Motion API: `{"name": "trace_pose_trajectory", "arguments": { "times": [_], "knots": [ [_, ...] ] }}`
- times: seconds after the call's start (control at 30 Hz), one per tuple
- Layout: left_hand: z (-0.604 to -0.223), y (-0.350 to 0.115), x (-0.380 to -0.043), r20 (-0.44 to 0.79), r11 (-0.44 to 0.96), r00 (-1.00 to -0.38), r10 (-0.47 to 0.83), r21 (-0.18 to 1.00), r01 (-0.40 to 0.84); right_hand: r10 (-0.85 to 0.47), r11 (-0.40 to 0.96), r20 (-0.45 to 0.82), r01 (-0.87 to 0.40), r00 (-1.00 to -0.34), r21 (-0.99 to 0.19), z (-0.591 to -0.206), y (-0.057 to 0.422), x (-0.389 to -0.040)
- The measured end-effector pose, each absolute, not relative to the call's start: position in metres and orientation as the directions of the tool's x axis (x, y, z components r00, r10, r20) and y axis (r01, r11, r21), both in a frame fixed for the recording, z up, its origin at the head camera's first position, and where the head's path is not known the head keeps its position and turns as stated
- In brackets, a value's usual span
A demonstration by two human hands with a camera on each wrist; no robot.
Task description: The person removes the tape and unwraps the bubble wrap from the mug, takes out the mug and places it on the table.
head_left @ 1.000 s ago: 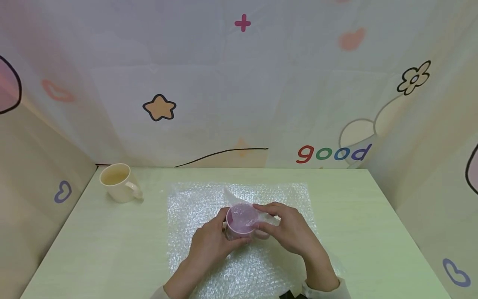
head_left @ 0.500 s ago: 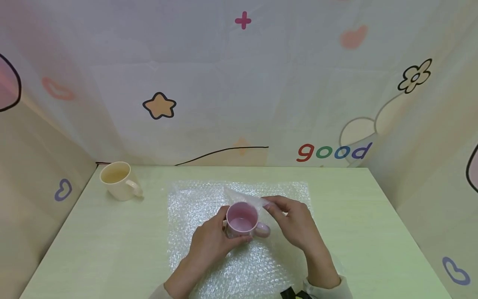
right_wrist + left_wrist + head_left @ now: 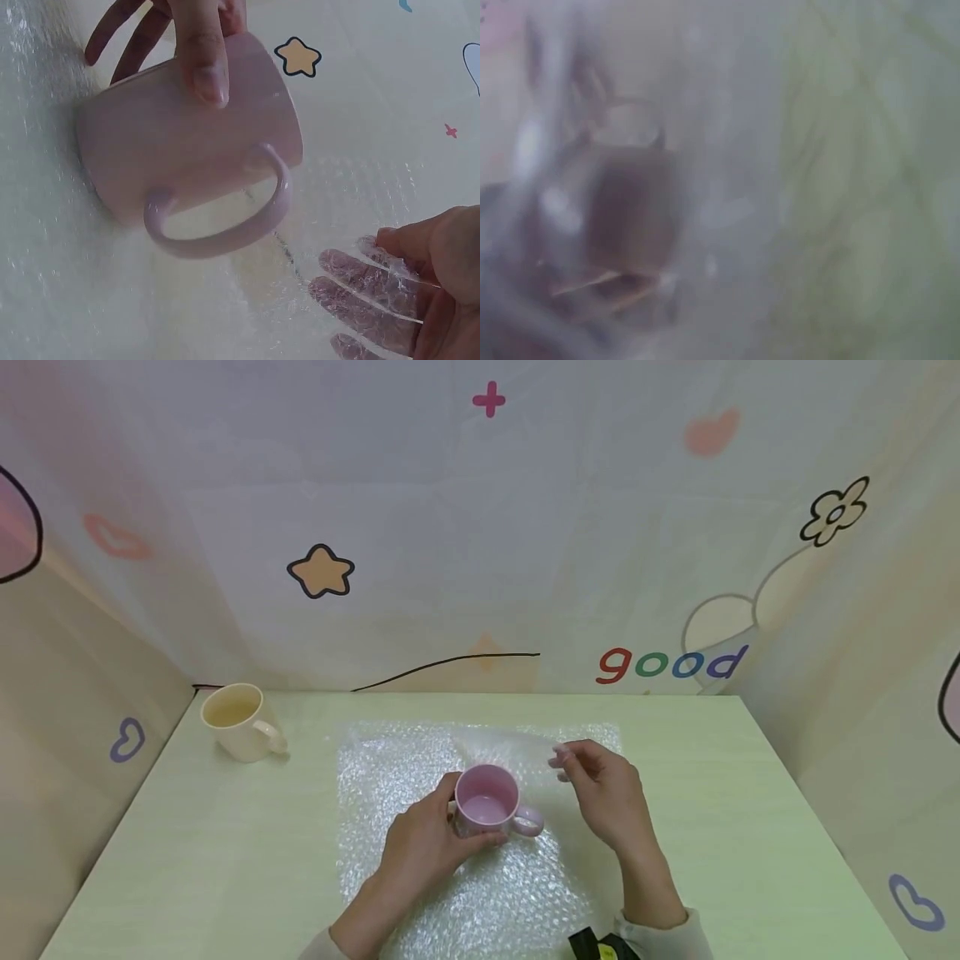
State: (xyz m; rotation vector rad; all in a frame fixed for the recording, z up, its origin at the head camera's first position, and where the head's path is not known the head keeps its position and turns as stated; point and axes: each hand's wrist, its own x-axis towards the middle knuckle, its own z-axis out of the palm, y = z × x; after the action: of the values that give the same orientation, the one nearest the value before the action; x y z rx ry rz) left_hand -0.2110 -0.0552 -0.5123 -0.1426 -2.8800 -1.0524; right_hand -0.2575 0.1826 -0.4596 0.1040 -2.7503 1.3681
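Note:
A pink mug (image 3: 487,797) stands on a sheet of bubble wrap (image 3: 390,768), its handle to the right. Around the mug's left side, my left hand (image 3: 426,839) grips it, thumb in front. Off to the mug's upper right, my right hand (image 3: 606,789) pinches a lifted flap of the wrap. In the right wrist view, that hand's fingers (image 3: 352,300) show through the clear film, with the thumb on top, apart from the mug's handle (image 3: 217,244). The left wrist view is too blurred for detail.
A cream mug (image 3: 238,722) stands upright at the table's back left, its handle to the right. A printed curtain (image 3: 420,527) hangs behind and beside the pale green table (image 3: 225,852). A black object (image 3: 600,946) shows by the right sleeve.
My right hand has moved from the pink mug's rim to the upper right, drawing the bubble wrap flap off the mug's mouth. The left hand and mug have stayed in place.

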Motion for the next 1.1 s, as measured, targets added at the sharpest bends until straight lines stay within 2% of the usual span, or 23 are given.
{"name": "trace_pose_trajectory", "arguments": {
  "times": [0.4, 0.67, 0.97, 1.1],
  "knots": [
    [-0.512, -0.055, -0.211, 0.115, 0.758, -0.991, 0.065, 0.640, 0.124, 0.076, 0.572, 0.043, 0.008, -0.996, -0.820, -0.472, 0.198, -0.269],
    [-0.512, -0.055, -0.209, 0.124, 0.756, -0.990, 0.068, 0.641, 0.132, 0.145, 0.611, -0.036, 0.118, -0.989, -0.783, -0.481, 0.209, -0.276],
    [-0.511, -0.054, -0.208, 0.116, 0.746, -0.991, 0.065, 0.654, 0.125, 0.192, 0.675, 0.050, 0.095, -0.980, -0.732, -0.493, 0.217, -0.282],
    [-0.509, -0.054, -0.207, 0.109, 0.746, -0.992, 0.064, 0.655, 0.120, 0.222, 0.661, 0.014, 0.140, -0.975, -0.738, -0.495, 0.217, -0.283]
  ]
}}
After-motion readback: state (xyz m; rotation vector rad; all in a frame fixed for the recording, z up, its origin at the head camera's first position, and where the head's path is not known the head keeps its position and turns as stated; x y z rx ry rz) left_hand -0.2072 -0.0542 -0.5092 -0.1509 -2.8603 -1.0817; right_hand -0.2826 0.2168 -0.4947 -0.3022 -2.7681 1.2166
